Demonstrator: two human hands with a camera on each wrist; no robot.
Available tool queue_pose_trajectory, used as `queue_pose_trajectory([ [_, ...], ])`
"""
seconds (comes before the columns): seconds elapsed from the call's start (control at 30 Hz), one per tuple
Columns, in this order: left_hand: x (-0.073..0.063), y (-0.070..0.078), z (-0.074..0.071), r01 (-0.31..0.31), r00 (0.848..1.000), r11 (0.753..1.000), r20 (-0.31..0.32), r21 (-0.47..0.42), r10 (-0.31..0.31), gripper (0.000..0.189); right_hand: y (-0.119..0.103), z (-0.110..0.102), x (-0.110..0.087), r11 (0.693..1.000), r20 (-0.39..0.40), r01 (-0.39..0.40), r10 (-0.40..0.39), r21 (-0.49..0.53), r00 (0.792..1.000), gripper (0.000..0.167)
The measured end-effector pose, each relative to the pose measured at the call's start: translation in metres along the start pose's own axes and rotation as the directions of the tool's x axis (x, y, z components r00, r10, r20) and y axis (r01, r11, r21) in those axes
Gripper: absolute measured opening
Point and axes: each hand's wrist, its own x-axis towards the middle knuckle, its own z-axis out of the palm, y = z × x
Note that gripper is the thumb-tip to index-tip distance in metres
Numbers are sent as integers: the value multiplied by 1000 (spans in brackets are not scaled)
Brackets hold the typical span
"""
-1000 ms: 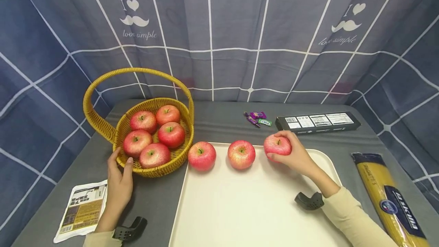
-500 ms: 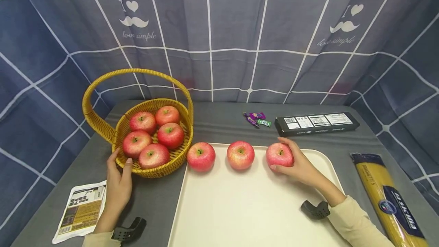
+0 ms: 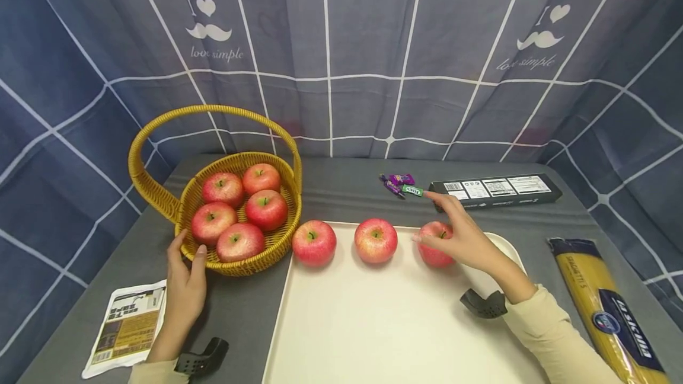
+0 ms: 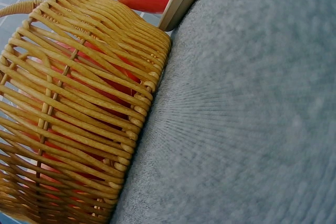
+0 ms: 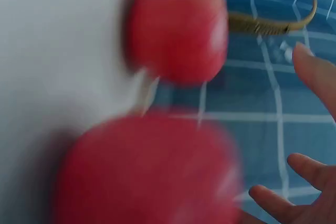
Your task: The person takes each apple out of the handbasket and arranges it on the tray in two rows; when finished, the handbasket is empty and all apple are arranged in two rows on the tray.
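Note:
In the head view my right hand point(image 3: 469, 242) hovers over the right-hand apple point(image 3: 436, 253) on the white tray point(image 3: 373, 325), its fingers and thumb spread apart. The right wrist view shows spread fingers point(image 5: 310, 171) off to the side of a blurred near apple point(image 5: 152, 177). Two more apples, a middle one point(image 3: 376, 240) and a left one point(image 3: 314, 243), stand in a row along the tray's far edge. My left hand point(image 3: 184, 289) rests against the near left side of a yellow woven basket point(image 3: 256, 262) holding several apples. No left fingers appear in the left wrist view.
Wrapped candies point(image 3: 397, 184) and a black box point(image 3: 496, 191) lie behind the tray. A spaghetti pack point(image 3: 603, 307) lies to its right. A white food pouch point(image 3: 128, 328) is by my left forearm. The basket's tall handle point(image 3: 213, 109) arches up before the checked curtain point(image 3: 357, 46).
My right hand has let go of the right-hand apple and lifted off it, fingers spreading. That apple now sits slightly nearer than a second ago. My left hand and the basket have stayed put.

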Motion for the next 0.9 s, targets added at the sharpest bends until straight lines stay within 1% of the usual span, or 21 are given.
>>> queue_pose_trajectory([
  [0.1, 0, 0, -1, 4, 1000, 1000, -3, -4, -4, 51, -28, 12, 19, 998, 0, 58, -58, 11, 998, 76],
  [0.17, 0, -1, -1, 4, 1000, 1000, -5, -7, -4, 51, -49, 25, 33, 994, 23, 107, -107, 21, 994, 72],
  [0.23, 0, -1, -2, 3, 1000, 1000, -5, -9, -3, 51, -68, 41, 47, 986, 60, 162, -164, 26, 985, 68],
  [0.3, 0, -1, -2, 0, 1000, 1000, -4, -9, 0, 51, -86, 61, 61, 976, 103, 211, -215, 47, 971, 66],
  [0.4, 0, -1, -1, -15, 1000, 1000, -3, -10, 15, 52, -111, 95, 82, 960, 176, 270, -279, 74, 944, 65],
  [0.53, 1, -1, 1, -39, 999, 999, -2, -24, 39, 52, -141, 139, 104, 936, 249, 353, -344, 9, 906, 66],
  [0.6, 1, -1, 2, -35, 999, 999, 7, -25, 35, 52, -154, 155, 109, 923, 282, 380, -349, -61, 894, 68],
  [0.67, 1, -1, 3, -23, 1000, 1000, 17, -21, 24, 52, -166, 168, 113, 914, 313, 390, -338, -117, 887, 70],
  [0.73, 1, -1, 3, -9, 1000, 1000, 24, -17, 10, 52, -177, 177, 115, 902, 346, 385, -305, -194, 887, 72],
  [0.8, 1, -1, 2, -2, 1000, 1000, 25, -13, 3, 52, -186, 185, 117, 892, 373, 379, -274, -247, 887, 73],
  [0.9, 2, -1, 1, -2, 1000, 1000, 25, -13, 3, 53, -196, 193, 121, 874, 382, 363, -230, -324, 895, 76],
])
